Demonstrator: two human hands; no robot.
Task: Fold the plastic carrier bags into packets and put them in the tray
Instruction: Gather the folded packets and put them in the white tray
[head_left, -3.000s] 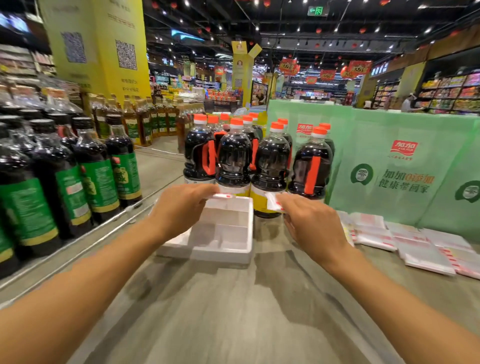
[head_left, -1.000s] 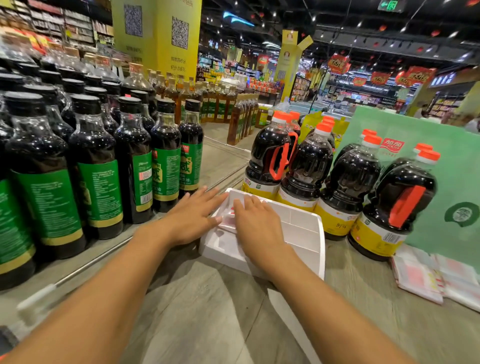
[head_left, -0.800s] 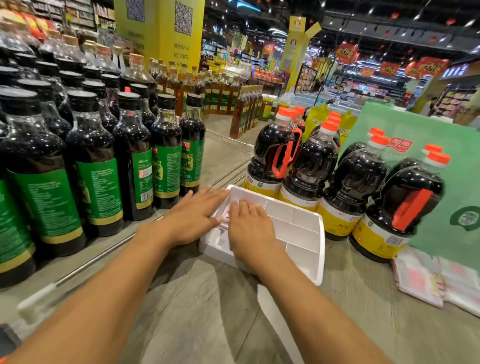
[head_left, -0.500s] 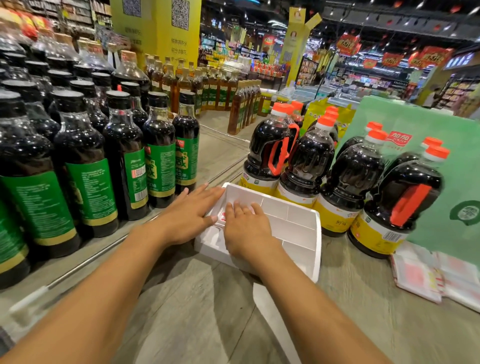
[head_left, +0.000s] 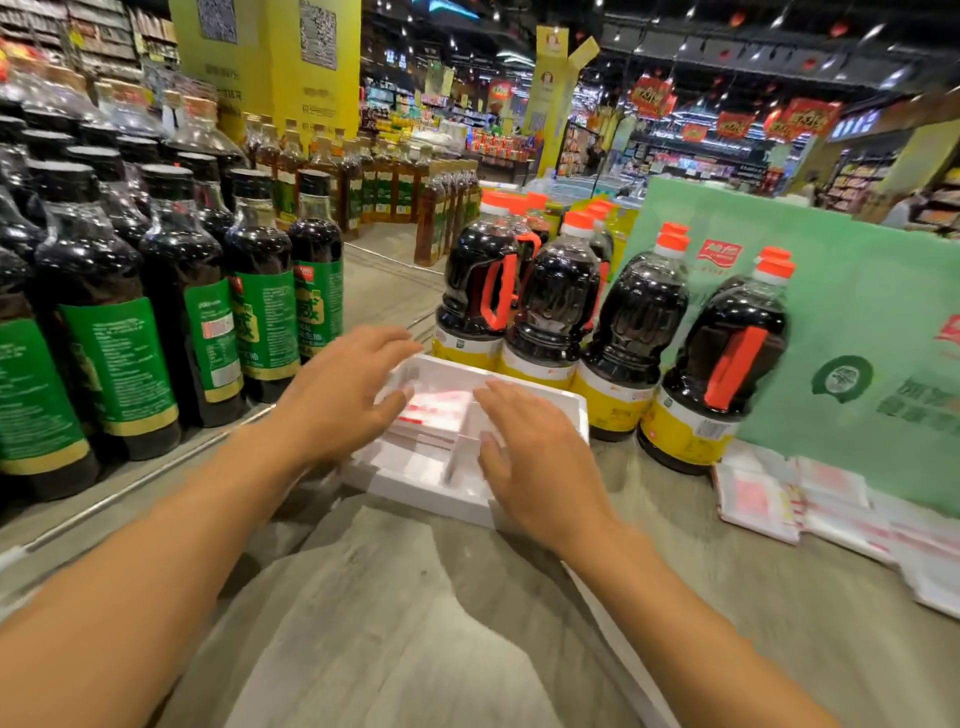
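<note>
Both of my hands are hanging over the white foam tray (head_left: 431, 501), and neither is holding anything. I am keeping my left hand (head_left: 343, 395) flat over the tray's left edge with the fingers straight and slightly spread. I am stretching my right hand (head_left: 530, 457) over the tray's right half, palm down and fingers straight. Motion blur is stopping me from telling whether either hand is touching the tray.

A folded red-and-white packet (head_left: 436, 408) is lying in the tray's left side, showing between my hands. The tray is sitting on the grey counter (head_left: 415, 623), just in front of the orange-capped bottles (head_left: 550, 312). Flat carrier bags (head_left: 779, 493) are lying in a pile to the right, below the green board (head_left: 857, 312). Green-labelled bottles (head_left: 260, 312) are standing to the left.
</note>
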